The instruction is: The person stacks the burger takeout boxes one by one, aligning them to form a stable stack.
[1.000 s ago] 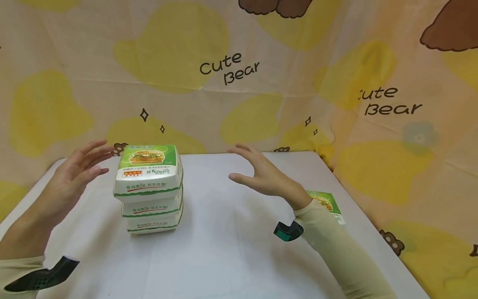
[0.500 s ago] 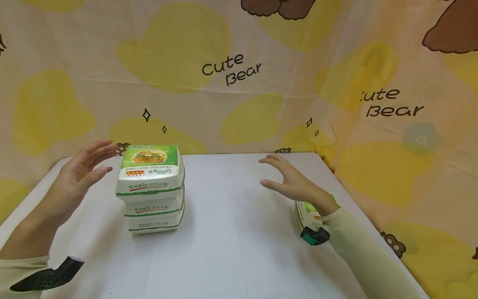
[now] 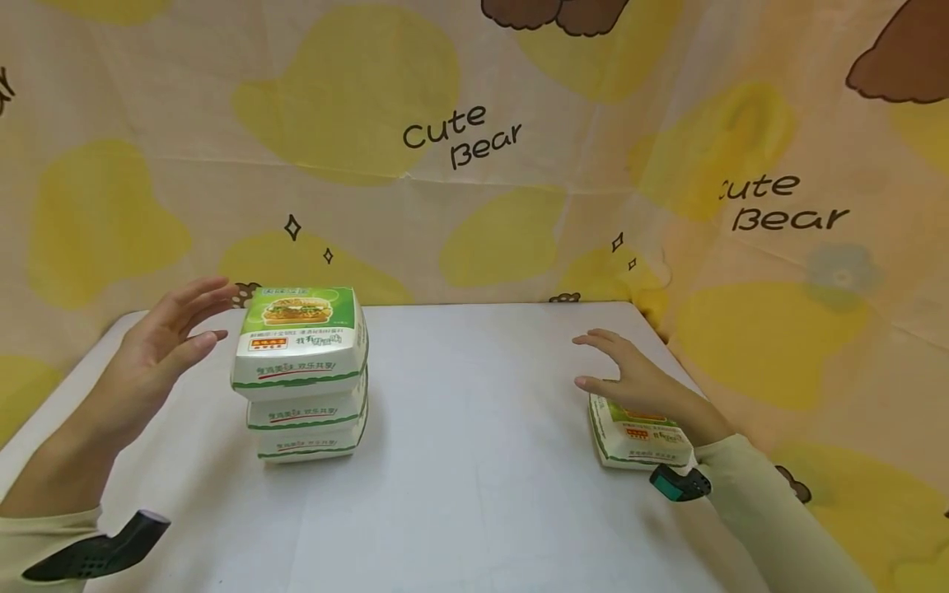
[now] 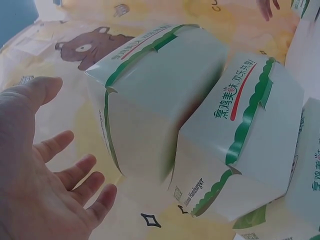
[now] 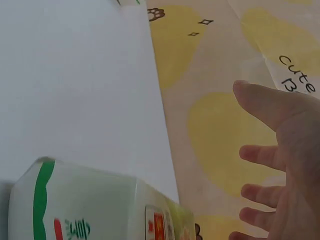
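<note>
Three burger boxes, white and green with a burger picture on the lid, stand stacked at the left of the table; the top box (image 3: 296, 346) sits slightly askew on the middle box (image 3: 307, 412) and bottom box (image 3: 307, 445). Beside the stack's left side my left hand (image 3: 151, 362) is held up with fingers spread, apart from the boxes and holding nothing, as the left wrist view also shows. Over on the right, a single burger box (image 3: 645, 449) lies flat on the table. My right hand (image 3: 648, 383) hovers above it, fingers relaxed, covering its far part in the head view.
The white table (image 3: 460, 511) stretches between the stack and the single box. A yellow patterned cloth (image 3: 356, 107) with bear drawings hangs behind and along the right side. A dark wrist device (image 3: 678, 484) sits at my right sleeve, another (image 3: 100, 550) at my left.
My right hand has moved right and a little down, from the middle of the table to above the single box, uncovering its near part. The left hand and the stack stay nearly still.
</note>
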A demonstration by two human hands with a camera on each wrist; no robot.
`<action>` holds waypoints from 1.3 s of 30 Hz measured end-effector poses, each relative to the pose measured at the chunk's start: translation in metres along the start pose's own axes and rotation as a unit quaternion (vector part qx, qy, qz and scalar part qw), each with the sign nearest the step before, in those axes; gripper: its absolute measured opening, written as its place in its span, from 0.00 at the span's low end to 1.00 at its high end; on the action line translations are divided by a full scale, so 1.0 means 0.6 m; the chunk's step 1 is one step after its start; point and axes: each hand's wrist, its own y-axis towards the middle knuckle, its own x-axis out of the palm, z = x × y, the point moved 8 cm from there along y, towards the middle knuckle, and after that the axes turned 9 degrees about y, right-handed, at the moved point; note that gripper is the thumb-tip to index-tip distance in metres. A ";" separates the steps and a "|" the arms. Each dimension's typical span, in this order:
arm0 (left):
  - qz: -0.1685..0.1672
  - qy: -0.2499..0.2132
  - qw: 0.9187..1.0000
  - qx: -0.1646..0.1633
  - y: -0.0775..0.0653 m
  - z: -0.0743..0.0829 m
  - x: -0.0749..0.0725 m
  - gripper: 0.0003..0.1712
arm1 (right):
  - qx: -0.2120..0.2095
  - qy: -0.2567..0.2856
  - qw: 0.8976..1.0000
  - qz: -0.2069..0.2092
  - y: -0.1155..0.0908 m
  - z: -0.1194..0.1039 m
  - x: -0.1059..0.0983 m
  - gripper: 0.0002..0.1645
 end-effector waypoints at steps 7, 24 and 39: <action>0.007 -0.007 1.000 0.000 0.001 0.005 0.002 0.36 | 0.016 -0.010 1.000 -0.019 -0.034 0.043 -0.019 0.43; 0.008 0.013 0.999 -0.039 -0.003 -0.008 0.000 0.38 | 0.065 0.063 0.989 -0.113 -0.123 0.109 -0.037 0.60; 0.000 0.000 1.000 -0.028 0.002 -0.004 0.011 0.50 | 0.058 0.076 0.986 -0.138 -0.115 0.112 -0.015 0.63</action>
